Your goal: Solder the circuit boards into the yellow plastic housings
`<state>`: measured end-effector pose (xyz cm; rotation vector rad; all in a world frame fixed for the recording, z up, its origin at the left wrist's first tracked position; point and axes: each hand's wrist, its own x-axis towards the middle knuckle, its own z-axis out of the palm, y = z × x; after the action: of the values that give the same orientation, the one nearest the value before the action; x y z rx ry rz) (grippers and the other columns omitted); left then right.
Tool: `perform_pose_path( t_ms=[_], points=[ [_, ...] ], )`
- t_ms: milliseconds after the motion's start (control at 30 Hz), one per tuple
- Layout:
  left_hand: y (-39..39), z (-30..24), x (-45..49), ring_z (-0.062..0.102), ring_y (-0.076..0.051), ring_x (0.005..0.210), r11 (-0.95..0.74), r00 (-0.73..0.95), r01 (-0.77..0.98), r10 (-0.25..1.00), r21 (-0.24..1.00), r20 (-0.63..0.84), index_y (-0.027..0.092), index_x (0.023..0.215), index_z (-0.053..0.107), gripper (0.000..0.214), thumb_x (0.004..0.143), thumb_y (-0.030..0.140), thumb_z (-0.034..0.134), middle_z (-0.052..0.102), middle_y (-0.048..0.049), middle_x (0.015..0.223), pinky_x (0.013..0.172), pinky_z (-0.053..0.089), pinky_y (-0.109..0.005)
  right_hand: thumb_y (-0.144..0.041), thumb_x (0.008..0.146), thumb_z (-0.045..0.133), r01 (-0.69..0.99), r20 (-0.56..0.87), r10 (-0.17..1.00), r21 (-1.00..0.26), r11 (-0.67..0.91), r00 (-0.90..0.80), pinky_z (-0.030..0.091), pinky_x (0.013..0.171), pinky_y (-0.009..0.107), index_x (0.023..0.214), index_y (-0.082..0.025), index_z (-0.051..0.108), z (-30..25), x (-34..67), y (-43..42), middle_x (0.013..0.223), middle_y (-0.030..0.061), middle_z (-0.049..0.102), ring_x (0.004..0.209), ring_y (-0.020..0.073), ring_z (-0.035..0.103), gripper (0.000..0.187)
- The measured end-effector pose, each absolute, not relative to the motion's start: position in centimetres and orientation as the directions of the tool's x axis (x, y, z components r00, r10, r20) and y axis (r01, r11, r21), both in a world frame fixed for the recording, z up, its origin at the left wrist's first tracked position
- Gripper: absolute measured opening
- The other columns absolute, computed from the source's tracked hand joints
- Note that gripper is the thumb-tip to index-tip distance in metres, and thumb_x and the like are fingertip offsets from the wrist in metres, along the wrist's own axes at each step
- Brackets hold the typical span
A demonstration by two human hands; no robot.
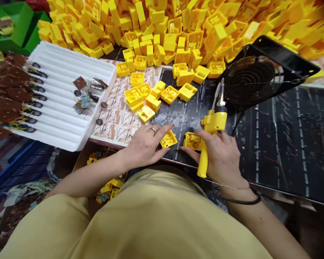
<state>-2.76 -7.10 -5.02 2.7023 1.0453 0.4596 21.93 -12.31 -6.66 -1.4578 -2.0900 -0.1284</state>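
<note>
Near the front edge of the bench, my left hand pinches a small yellow plastic case half between thumb and fingers, its hollow side up. In my right hand is a yellow soldering gun, gripped by its handle, with the metal tip pointing away from me. The thumb and a finger of that same hand also sit around a second yellow case, which lies open side up on the bench. A short gap separates the two cases. Part of the second case is hidden behind the gun's handle.
Beyond my hands lie several loose yellow cases, with a large heap behind. A black fan stands at right. At left, a white foam tray carries brown circuit boards and small round speakers; green bins sit behind it.
</note>
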Motion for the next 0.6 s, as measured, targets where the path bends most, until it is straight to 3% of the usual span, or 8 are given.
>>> perform_pose_path(
  t_ms=[100,200,267,333,433,600],
  points=[
    [-6.7,-5.1,-2.5,0.065,-0.025,0.109,-0.766,0.745,0.545,0.629,0.342,0.221,0.01,0.146,0.041,0.054,0.097,0.029,0.051,0.069,-0.0154,0.12,0.095,0.053,-0.04,-0.028,0.092,0.065,0.78,0.465,0.829,-0.374,0.502,-0.31,0.055,0.079,0.035,0.124,-0.023,0.053,-6.6,22.6,-12.3,0.105,0.0072,0.068,0.094,0.0232,0.068,0.035],
    [-6.1,-4.9,-3.2,0.061,-0.023,0.122,-0.825,0.79,0.457,0.548,0.332,0.274,0.016,0.146,0.045,0.05,0.1,0.037,0.047,0.062,-0.015,0.138,0.1,0.051,-0.038,-0.021,0.094,0.06,0.635,0.401,0.816,-0.514,0.577,-0.417,0.058,0.085,0.03,0.131,-0.022,0.047,-6.4,23.9,-12.5,0.12,0.0075,0.067,0.107,0.0203,0.068,0.04],
    [-5.3,-4.8,-3.9,0.059,-0.026,0.123,-0.781,0.717,0.581,0.625,0.23,0.308,0.018,0.14,0.053,0.05,0.1,0.046,0.048,0.06,-0.0151,0.14,0.101,0.049,-0.042,-0.025,0.092,0.065,0.623,0.39,0.818,-0.531,0.575,-0.423,0.059,0.088,0.033,0.133,-0.02,0.046,-6.4,24.4,-12.6,0.127,0.0109,0.064,0.113,0.0231,0.066,0.046],
    [-4.3,-5.1,-4.7,0.06,-0.031,0.119,-0.615,0.562,0.781,0.767,0.105,0.31,0.019,0.134,0.06,0.051,0.096,0.052,0.052,0.064,-0.0153,0.133,0.098,0.048,-0.047,-0.029,0.09,0.07,0.653,0.403,0.824,-0.507,0.563,-0.398,0.06,0.086,0.037,0.134,-0.019,0.046,-6.7,24.2,-12.5,0.127,0.0133,0.063,0.11,0.0259,0.067,0.052],
    [-3.0,-5.6,-5.8,0.06,-0.033,0.114,-0.487,0.477,0.874,0.854,-0.003,0.207,0.018,0.136,0.061,0.054,0.094,0.051,0.056,0.067,-0.0161,0.123,0.095,0.048,-0.048,-0.025,0.09,0.069,0.657,0.416,0.817,-0.491,0.572,-0.4,0.061,0.079,0.035,0.134,-0.022,0.048,-7.1,23.5,-12.4,0.115,0.0097,0.067,0.098,0.0237,0.07,0.048],
    [-2.5,-2.0,-7.1,0.065,-0.023,0.098,-0.634,0.635,0.759,0.771,0.146,0.049,0.021,0.126,0.068,0.041,0.096,0.042,0.05,0.067,-0.0111,0.122,0.088,0.05,-0.038,-0.03,0.091,0.068,0.64,0.41,0.806,-0.492,0.59,-0.428,0.061,0.077,0.037,0.135,-0.023,0.047,-7.0,23.1,-12.4,0.112,0.0096,0.067,0.101,0.0258,0.069,0.049]
  ],
)
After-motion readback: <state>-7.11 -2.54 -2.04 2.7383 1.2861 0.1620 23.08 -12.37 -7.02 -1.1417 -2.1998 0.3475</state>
